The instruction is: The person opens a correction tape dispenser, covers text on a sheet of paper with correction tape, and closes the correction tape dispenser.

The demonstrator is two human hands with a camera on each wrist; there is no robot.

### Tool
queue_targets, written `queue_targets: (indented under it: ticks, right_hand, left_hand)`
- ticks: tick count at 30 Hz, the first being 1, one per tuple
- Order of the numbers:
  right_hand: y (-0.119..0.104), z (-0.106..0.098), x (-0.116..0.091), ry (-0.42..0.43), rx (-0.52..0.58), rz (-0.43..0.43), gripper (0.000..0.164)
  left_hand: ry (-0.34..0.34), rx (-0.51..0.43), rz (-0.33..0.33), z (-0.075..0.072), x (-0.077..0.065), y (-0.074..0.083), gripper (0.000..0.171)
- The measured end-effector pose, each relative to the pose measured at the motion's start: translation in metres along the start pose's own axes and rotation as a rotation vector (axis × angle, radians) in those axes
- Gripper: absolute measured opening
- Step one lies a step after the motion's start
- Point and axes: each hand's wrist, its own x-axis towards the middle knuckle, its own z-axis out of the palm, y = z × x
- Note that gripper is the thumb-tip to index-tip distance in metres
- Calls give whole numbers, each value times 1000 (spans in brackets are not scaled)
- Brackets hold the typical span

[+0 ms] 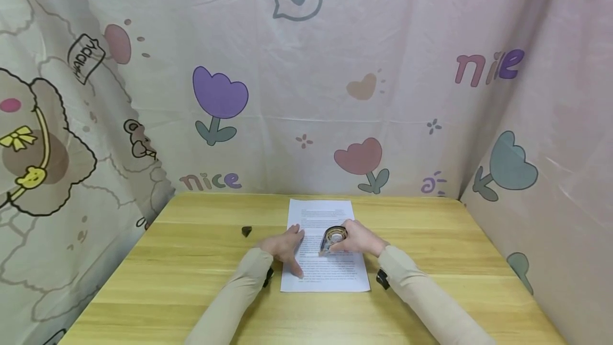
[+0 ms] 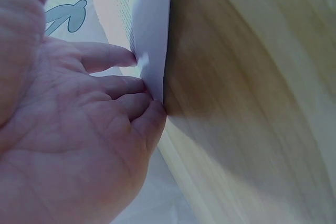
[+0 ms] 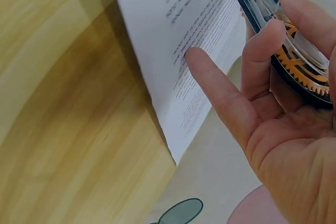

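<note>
The curtain [image 1: 287, 68] reads "nice" twice and "HAPPY" at left. The wooden tabletop [image 1: 431, 244] stretches well past both long sides of the paper [image 1: 325, 273], whose top edge nears the back edge; its printed lines are too small to read. The left hand [image 1: 284, 246] rests with fingers spread on the paper's left side. The right hand [image 1: 360, 237] has its grip round the tape dispenser [image 1: 333, 235], over the middle of the print. A small black piece [image 1: 246, 231] lies left of the paper.
</note>
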Motion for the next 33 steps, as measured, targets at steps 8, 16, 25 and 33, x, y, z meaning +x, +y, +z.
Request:
queue_targets:
  ticks: [8, 16, 25, 33]
  right_hand:
    - [4, -2, 0, -6, -16, 13, 26]
    - [8, -4, -3, 0, 17, 26, 27]
    - [8, -7, -5, 10, 26, 24, 27]
    - [9, -7, -5, 3, 23, 34, 26]
  left_hand:
    - [-2, -2, -7, 1, 2, -2, 122]
    - [-3, 1, -4, 1, 4, -1, 122]
    - [-7, -1, -10, 0, 3, 0, 122]
    - [0, -7, -4, 1, 4, -1, 122]
